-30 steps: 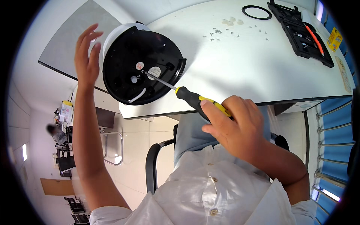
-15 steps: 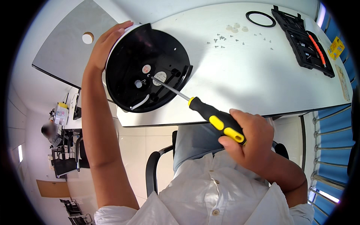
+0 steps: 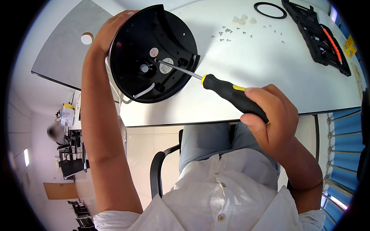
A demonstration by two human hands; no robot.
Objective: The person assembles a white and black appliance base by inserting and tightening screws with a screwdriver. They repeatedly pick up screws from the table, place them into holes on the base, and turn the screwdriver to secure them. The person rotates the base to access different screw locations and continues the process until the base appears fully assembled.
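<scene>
My left hand (image 3: 110, 34) is closed around the far left rim of a round black plastic housing (image 3: 133, 42), its open side turned up to me. Inside the housing are two round labels, a pale knob-like part (image 3: 144, 68) and a white cable piece (image 3: 144, 91). In my right hand (image 3: 274, 115) is a screwdriver (image 3: 231, 91) with a black and yellow handle, fingers wrapped round its end. Its shaft slants up and left into the housing, and the tip meets a small spot near the smaller label. Whether a screw sits under the tip I cannot make out.
Several small screws (image 3: 228, 30) and translucent round pieces (image 3: 244, 17) lie on the white table (image 3: 231, 57). A black ring (image 3: 270, 10) and an open black tool case (image 3: 314, 40) with an orange-red shaft lie at the far right. A grey table (image 3: 73, 38) adjoins on the left.
The screwdriver's handle has turned in my right hand, and that hand has shifted right. Housing and left hand appear slightly higher in view. The tip remains at the same spot.
</scene>
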